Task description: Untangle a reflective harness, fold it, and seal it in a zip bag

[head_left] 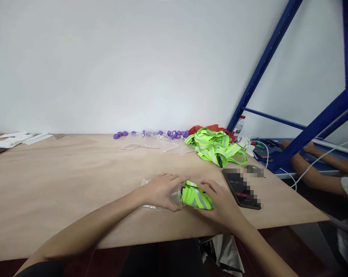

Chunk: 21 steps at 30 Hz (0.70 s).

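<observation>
Near the table's front edge, my left hand point(164, 191) is closed around a clear plastic bag point(176, 195), whose mouth faces right. My right hand point(220, 200) grips a folded bundle of neon-yellow reflective strap point(197, 197) with grey stripes. The bundle's left end meets the bag's opening; how far it sits inside I cannot tell. Part of the bag's film spreads out behind my left wrist. Farther back lies a loose pile of the same reflective straps point(212, 144).
Several purple rolls point(120, 134) and clear bags point(168, 143) lie along the wall. A phone point(241, 188) rests right of my hand. White sheets point(15, 139) are at far left. A blue metal frame point(263, 65) rises at right, with another person's arms point(312, 173) beyond it.
</observation>
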Available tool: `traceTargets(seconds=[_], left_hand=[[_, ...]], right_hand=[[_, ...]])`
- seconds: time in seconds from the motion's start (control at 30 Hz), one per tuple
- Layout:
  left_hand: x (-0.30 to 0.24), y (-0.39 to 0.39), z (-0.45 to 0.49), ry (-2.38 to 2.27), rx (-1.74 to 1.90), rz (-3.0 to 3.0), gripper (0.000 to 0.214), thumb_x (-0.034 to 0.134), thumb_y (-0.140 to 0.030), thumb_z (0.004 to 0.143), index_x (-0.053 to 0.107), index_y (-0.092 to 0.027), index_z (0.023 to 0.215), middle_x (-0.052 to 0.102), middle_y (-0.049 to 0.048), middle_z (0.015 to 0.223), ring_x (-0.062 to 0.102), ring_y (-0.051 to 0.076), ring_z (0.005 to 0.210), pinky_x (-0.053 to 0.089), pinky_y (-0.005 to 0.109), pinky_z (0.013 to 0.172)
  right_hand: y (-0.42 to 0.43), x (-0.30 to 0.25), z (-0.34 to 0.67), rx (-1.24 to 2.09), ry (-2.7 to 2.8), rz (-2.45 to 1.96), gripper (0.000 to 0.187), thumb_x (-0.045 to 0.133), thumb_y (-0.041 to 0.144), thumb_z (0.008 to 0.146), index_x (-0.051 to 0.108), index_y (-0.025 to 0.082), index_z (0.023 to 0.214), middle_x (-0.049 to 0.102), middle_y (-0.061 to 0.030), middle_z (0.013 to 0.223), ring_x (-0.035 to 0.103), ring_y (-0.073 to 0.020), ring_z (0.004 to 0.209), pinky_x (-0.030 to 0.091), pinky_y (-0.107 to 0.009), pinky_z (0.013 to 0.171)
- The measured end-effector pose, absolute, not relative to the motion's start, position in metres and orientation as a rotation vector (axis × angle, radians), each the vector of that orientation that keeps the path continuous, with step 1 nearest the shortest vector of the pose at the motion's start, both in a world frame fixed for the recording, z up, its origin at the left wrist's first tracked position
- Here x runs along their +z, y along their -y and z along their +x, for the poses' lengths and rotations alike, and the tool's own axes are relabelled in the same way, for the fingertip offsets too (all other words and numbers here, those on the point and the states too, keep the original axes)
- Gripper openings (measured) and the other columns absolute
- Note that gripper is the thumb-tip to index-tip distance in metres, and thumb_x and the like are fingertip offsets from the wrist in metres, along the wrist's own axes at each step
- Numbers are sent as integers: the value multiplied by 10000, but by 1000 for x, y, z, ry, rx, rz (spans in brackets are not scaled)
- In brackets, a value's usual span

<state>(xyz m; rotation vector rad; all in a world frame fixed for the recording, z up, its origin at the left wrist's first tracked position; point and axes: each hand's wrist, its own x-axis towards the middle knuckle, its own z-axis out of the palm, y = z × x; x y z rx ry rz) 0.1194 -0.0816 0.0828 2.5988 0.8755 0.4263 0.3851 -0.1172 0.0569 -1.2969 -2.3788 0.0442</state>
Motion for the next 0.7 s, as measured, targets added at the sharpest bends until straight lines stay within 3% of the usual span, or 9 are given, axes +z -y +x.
traceTargets(seconds=[0.3, 0.5, 0.7], left_hand=[[69, 73, 122, -880, 334, 2527, 1028, 804, -526, 693, 316, -209, 1540, 533, 162, 1440, 545, 373, 1263, 432, 455, 1033], [64, 78, 124, -796, 294, 2613, 1060, 794, -590, 687, 303, -195, 1539, 490, 174, 1478, 489, 385, 1305, 334, 518, 1113], [58, 83, 130, -824, 328, 2554, 978, 805, -460, 706, 323, -197, 1515, 490, 174, 1468, 499, 367, 1298, 406, 475, 1066]], right_hand=[[119, 50, 373, 138, 2476, -1235, 599, 798, 348, 719, 624, 241, 1282, 635, -140, 1264, 640, -339, 1109, 534, -501, 922], [112, 42, 365, 229, 2446, -1219, 591, 798, 359, 735, 621, 239, 1286, 635, -133, 1253, 642, -322, 1102, 539, -484, 916], [109, 42, 354, 325, 2382, -1180, 547, 810, 344, 713, 650, 233, 1224, 629, -116, 1210, 642, -300, 1069, 548, -441, 891]])
